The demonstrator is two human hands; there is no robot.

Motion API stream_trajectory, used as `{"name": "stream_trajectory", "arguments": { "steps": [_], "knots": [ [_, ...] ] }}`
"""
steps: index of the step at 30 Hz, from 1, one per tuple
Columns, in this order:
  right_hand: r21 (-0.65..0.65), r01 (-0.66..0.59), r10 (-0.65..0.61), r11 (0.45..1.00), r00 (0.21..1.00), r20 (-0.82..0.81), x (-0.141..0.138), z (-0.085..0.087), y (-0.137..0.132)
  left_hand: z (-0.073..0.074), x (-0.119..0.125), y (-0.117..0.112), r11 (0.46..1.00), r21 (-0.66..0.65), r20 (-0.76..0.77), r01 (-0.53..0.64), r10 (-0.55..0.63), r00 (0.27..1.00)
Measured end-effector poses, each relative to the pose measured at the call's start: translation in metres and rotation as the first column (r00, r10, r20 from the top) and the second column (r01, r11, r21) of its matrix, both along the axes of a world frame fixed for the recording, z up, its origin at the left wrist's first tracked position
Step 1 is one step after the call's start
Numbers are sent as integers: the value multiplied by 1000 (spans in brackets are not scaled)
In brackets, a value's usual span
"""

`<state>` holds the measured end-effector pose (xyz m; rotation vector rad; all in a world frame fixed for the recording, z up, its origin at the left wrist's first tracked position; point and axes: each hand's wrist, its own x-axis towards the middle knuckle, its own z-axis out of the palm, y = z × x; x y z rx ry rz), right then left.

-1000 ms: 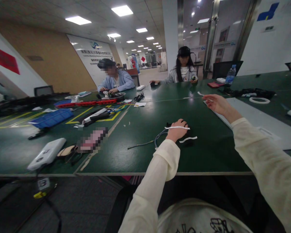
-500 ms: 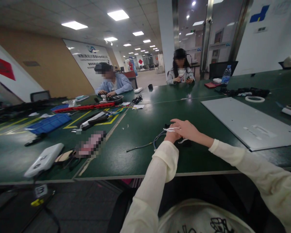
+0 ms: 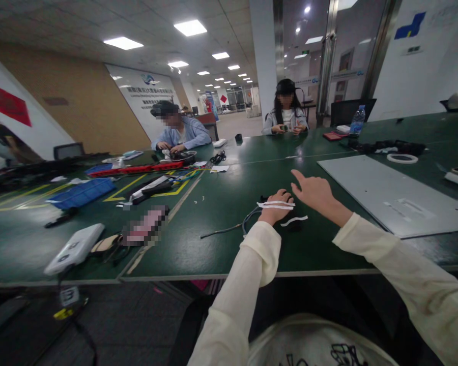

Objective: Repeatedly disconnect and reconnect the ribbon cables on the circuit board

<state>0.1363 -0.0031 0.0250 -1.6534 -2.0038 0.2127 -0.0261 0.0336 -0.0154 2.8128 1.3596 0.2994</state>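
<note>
My left hand point(image 3: 275, 207) rests palm down on the green table, its fingers a little bent and slightly apart. Thin white strips point(image 3: 277, 204) lie across its back. A grey cable point(image 3: 247, 219) curves out beside the wrist, and a small black piece point(image 3: 264, 199) shows behind the hand. What lies under the palm is hidden. My right hand point(image 3: 316, 195) is raised just to the right, thumb apart from the fingers, with nothing visible in it. Below it, another white strip point(image 3: 293, 220) is on the table.
A large grey panel point(image 3: 397, 195) lies at right, near a roll of white tape point(image 3: 402, 158). Phone point(image 3: 147, 226), white power bank point(image 3: 75, 249) and blue basket point(image 3: 82, 193) are at left. Two people sit across the table, near a water bottle point(image 3: 358, 121).
My right hand has lifted off my left hand and moved right, its thumb spreading away. The strips on the left hand and the strip on the table now show more fully.
</note>
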Motion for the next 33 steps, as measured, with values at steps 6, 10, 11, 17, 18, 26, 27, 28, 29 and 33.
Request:
{"name": "stream_trajectory", "arguments": {
  "steps": [6, 10, 11, 17, 18, 26, 27, 28, 29, 33],
  "knots": [
    [137, 521, -538, 843, 822, 187, 97, -26, 40, 2, 3, -1, 999, 8, 5, -31, 31, 1000],
    [82, 707, -709, 702, 685, 167, 157, -80, 50, 8, 4, -4, 992, 80, 16, -93, 92, 996],
    [35, 740, -735, 671, 659, 157, 167, -90, 52, 9, 3, -5, 990, 95, 16, -101, 100, 995],
    [-134, 769, -751, 625, 639, 168, 189, -114, 64, 14, -9, -11, 996, 65, -25, -64, 66, 997],
    [-139, 764, -745, 630, 645, 169, 190, -115, 66, 15, -10, -12, 998, 43, -40, -51, 53, 998],
    [-200, 740, -719, 642, 672, 178, 189, -114, 69, 20, -11, -16, 996, 19, -122, -91, 93, 988],
    [-201, 738, -716, 644, 674, 178, 188, -114, 69, 20, -11, -16, 995, 30, -133, -94, 97, 986],
    [-199, 735, -713, 648, 678, 178, 187, -114, 70, 20, -11, -17, 995, 50, -138, -92, 98, 986],
    [-199, 731, -709, 653, 682, 179, 185, -114, 69, 20, -11, -17, 993, 74, -140, -89, 98, 985],
    [-177, 695, -669, 697, 719, 188, 174, -113, 69, 21, -9, -18, 989, 126, -141, -80, 98, 985]
  ]
}}
